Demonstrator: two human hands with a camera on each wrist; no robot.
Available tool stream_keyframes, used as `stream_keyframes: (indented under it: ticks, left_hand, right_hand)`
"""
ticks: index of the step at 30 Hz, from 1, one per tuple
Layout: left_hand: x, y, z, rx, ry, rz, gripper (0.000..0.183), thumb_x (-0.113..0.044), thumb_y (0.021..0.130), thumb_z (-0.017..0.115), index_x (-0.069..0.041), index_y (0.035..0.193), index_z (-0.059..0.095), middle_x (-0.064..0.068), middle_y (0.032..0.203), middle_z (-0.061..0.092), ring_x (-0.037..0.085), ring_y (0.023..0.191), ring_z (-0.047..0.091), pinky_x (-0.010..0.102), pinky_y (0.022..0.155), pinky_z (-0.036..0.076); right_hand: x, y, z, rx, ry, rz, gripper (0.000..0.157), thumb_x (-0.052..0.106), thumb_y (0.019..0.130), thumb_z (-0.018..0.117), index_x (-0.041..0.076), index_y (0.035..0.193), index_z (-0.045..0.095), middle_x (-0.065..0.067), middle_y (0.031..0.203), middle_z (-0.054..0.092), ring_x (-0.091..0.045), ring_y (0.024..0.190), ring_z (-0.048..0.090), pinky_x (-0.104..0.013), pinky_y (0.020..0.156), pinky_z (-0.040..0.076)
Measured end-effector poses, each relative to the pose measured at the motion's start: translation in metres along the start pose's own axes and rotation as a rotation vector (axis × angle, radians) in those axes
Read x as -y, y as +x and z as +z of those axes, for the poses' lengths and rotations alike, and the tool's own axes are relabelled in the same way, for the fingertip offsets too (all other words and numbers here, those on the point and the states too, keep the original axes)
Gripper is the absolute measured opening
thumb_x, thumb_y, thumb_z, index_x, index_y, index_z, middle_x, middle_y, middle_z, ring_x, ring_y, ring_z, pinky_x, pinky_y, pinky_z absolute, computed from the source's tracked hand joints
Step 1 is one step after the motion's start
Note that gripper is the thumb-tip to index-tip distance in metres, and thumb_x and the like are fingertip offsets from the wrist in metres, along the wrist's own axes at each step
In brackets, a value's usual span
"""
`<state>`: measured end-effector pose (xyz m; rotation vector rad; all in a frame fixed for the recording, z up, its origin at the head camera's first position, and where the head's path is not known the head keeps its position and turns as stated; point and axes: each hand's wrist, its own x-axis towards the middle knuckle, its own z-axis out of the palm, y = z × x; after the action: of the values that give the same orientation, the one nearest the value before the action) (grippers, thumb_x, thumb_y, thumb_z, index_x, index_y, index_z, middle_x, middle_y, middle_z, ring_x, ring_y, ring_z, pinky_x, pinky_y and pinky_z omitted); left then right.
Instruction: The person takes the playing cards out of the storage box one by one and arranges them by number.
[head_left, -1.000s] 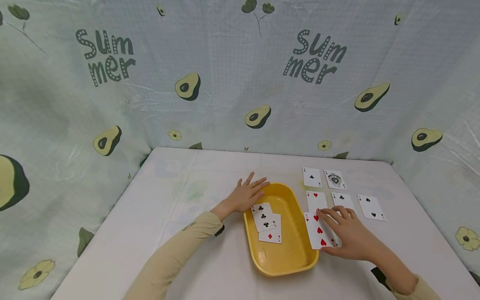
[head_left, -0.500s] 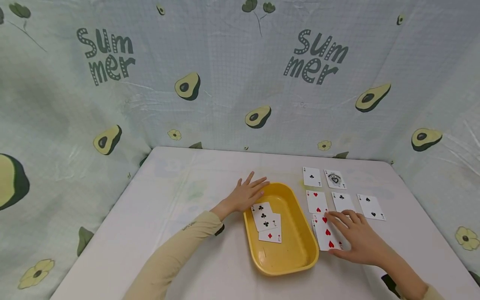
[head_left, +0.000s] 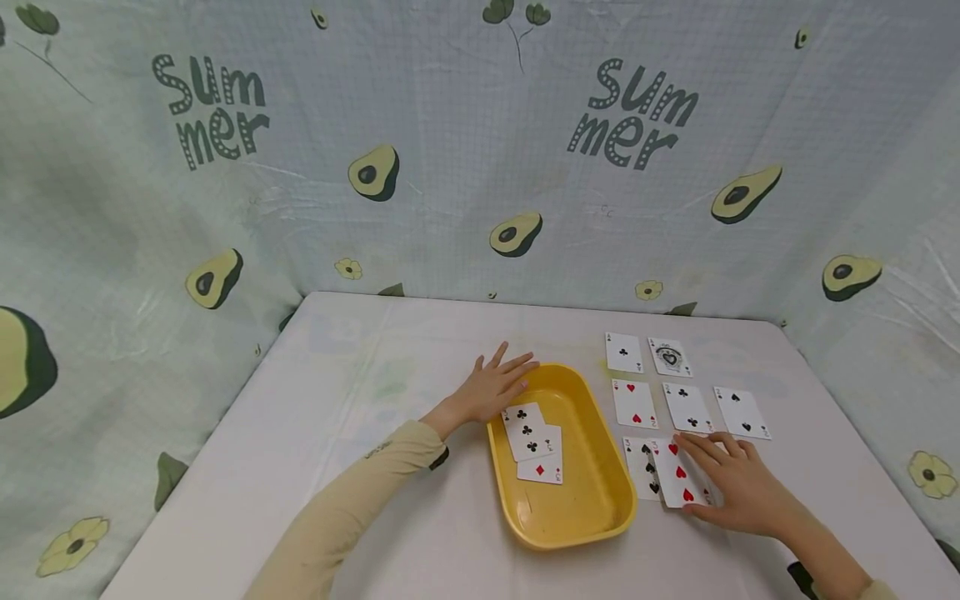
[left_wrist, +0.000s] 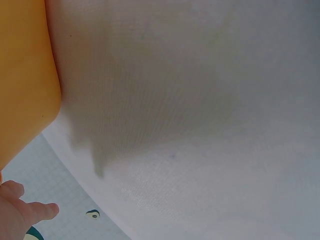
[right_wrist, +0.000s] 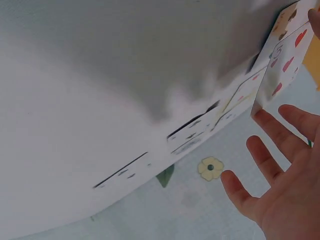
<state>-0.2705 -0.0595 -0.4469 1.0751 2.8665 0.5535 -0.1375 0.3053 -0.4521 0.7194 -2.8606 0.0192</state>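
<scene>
In the head view, my left hand rests with spread fingers on the upper left rim of a yellow tray. A three of clubs lies inside, partly covering a diamonds card. My right hand holds a three of hearts by its edges, right of the tray. The right wrist view shows this hearts card between thumb and a fingertip, tilted, other fingers of the hand apart. Under its left side, a three of spades lies face up on the table.
Beyond the right hand, a two of hearts, a two of clubs and a two of spades form a row. Behind them lie an ace of clubs and an ornate ace of spades. A printed curtain borders the table.
My right hand has carried the three of hearts rightward from the tray's edge, uncovering the three of spades beneath it. My left hand and the tray have stayed put.
</scene>
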Motion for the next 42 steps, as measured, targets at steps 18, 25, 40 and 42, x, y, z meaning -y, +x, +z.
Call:
stream_keyframes:
  ticks: [18, 25, 40, 42]
  left_hand:
    - [0.000, -0.003, 0.001, 0.004, -0.003, 0.003, 0.045, -0.037, 0.098, 0.024, -0.026, 0.142, 0.025, -0.006, 0.149, 0.020, 0.031, 0.139, 0.001, 0.063, 0.103, 0.013]
    - [0.001, -0.005, 0.001, 0.001, -0.001, 0.014, 0.046, -0.037, 0.098, 0.024, -0.024, 0.142, 0.026, -0.004, 0.149, 0.021, 0.034, 0.139, 0.003, 0.064, 0.102, 0.014]
    - [0.001, -0.006, 0.001, 0.007, 0.010, 0.010, 0.046, -0.037, 0.098, 0.023, -0.024, 0.142, 0.026, -0.005, 0.149, 0.021, 0.032, 0.139, 0.002, 0.064, 0.102, 0.015]
    - [0.001, -0.006, 0.001, 0.001, 0.004, 0.015, 0.046, -0.037, 0.098, 0.024, -0.024, 0.141, 0.027, -0.004, 0.149, 0.022, 0.034, 0.139, 0.003, 0.064, 0.101, 0.015]
  right_hand:
    - [-0.026, -0.015, 0.015, -0.015, -0.020, 0.032, 0.085, 0.050, 0.056, 0.077, 0.011, 0.126, 0.048, -0.004, 0.123, 0.051, -0.019, 0.100, 0.037, -0.042, 0.079, 0.026]
    - [-0.026, -0.020, 0.013, -0.016, -0.036, 0.047, 0.085, 0.051, 0.055, 0.077, 0.011, 0.125, 0.049, -0.004, 0.121, 0.051, -0.020, 0.100, 0.038, -0.045, 0.079, 0.028]
    - [-0.031, -0.023, 0.011, -0.015, -0.055, 0.023, 0.083, 0.057, 0.056, 0.074, 0.010, 0.121, 0.052, -0.004, 0.119, 0.053, -0.022, 0.101, 0.039, -0.050, 0.081, 0.029]
    - [-0.032, -0.024, 0.012, -0.029, -0.055, 0.013, 0.083, 0.057, 0.056, 0.074, 0.009, 0.120, 0.053, -0.004, 0.119, 0.053, -0.021, 0.100, 0.039, -0.049, 0.080, 0.029]
